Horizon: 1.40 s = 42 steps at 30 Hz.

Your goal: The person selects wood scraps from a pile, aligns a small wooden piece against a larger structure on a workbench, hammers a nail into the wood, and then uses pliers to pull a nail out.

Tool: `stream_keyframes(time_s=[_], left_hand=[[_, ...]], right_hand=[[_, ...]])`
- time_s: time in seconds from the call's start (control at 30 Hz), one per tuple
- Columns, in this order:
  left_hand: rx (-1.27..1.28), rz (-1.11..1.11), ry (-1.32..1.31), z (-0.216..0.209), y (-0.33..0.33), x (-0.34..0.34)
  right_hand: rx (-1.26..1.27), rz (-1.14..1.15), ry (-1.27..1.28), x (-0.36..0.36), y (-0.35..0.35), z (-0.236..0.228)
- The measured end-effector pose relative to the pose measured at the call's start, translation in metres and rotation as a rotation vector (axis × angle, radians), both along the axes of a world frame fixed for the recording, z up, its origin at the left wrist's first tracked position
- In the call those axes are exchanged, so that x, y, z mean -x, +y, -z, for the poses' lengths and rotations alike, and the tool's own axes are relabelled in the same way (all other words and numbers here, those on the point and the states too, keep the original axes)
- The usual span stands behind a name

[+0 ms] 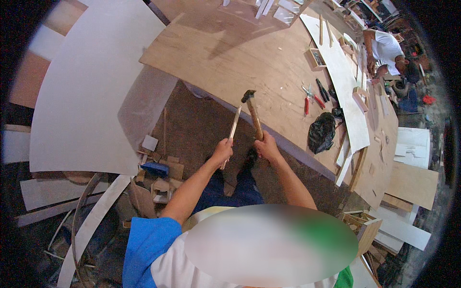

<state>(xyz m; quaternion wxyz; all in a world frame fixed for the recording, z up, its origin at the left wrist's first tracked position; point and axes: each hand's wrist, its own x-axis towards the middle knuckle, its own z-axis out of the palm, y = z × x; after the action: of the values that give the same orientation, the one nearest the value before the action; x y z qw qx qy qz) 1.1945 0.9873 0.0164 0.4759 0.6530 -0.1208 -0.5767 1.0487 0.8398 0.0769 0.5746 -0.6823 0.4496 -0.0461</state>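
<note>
At centre frame, a wooden strip [235, 122] was gripped by the curled left hand [223, 150]. A wood-handled hammer [255, 115] was clasped by the closed right hand [267, 146].

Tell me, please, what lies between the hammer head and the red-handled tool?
In the head view, only wooden tabletop shows between hammer head and red-handled tool.

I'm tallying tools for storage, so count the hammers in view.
1: the hammer gripped in the person's right hand, head pointing away from the body. Others may be hidden.
</note>
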Motion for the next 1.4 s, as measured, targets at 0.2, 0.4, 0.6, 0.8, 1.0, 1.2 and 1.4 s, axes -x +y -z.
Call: stream_keyframes(time_s=[0.2, 0.4, 0.6, 0.8, 1.0, 1.2, 1.4], left_hand=[[0.042, -0.049, 0.014, 0.005, -0.001, 0.006], [0.038, -0.027, 0.039, 0.005, 0.001, 0.004], [-0.174, -0.185, 0.221, 0.038, 0.034, -0.002], [0.026, -0.149, 0.190, 0.010, 0.044, 0.014], [0.088, -0.030, 0.064, 0.003, 0.003, 0.011], [0.052, -0.009, 0.084, 0.015, -0.010, 0.004], [0.005, 0.013, 0.013, 0.017, -0.008, 0.005]], right_hand=[[-0.016, -0.001, 0.007, -0.001, -0.001, -0.004], [-0.053, 0.087, -0.060, -0.005, 0.002, -0.009], [-0.048, 0.084, 0.008, 0.001, 0.028, -0.020], [-0.130, 0.122, -0.099, 0.020, 0.029, -0.016], [-0.100, 0.137, -0.053, 0.020, 0.019, 0.001], [0.038, 0.097, -0.059, 0.014, 0.010, 0.012], [-0.036, 0.094, -0.058, 0.004, 0.003, -0.009]])
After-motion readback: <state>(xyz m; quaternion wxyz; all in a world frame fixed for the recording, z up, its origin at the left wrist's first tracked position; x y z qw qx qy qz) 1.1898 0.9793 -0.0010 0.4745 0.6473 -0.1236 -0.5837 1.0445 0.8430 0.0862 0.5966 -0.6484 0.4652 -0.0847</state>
